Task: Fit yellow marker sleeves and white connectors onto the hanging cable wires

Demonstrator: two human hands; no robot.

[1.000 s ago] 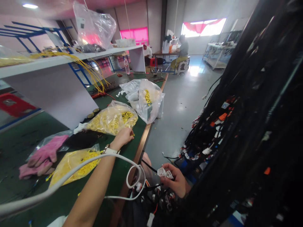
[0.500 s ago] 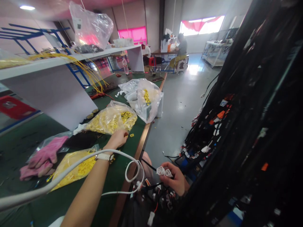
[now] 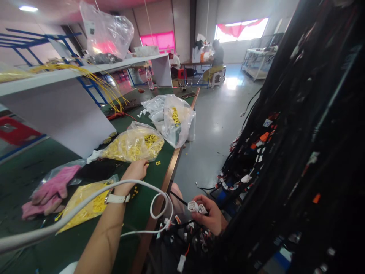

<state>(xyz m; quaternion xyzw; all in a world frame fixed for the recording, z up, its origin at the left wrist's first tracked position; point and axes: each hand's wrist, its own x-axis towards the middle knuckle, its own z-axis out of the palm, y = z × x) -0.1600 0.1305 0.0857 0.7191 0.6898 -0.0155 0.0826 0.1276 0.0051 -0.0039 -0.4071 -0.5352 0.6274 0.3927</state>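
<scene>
Moved since the earlier frame: left hand point(image 3: 137, 170), drawn leftward off a loose yellow piece point(image 3: 158, 163), now at the near side of the large bag point(image 3: 125, 146). Fingers curled together; whether on a piece, cannot tell.

Pink gloves point(image 3: 53, 190): left of the large bag.

White hose point(image 3: 28, 239): nearer than the large bag, crossing over the left forearm; possible snag.

Loose yellow piece: just right of the large bag; probably best pinched singly, by its sides.

Table edge point(image 3: 172, 165): right of the large bag; small pieces could drop off.

White connectors point(image 3: 192, 206): past that edge, nearer than the large bag; gripped in right hand point(image 3: 211, 217), best held steady.

Floor point(image 3: 191, 171): open room, right of the large bag.

Cable bundle point(image 3: 288, 179): farthest right of the large bag, crowding the right hand.
</scene>
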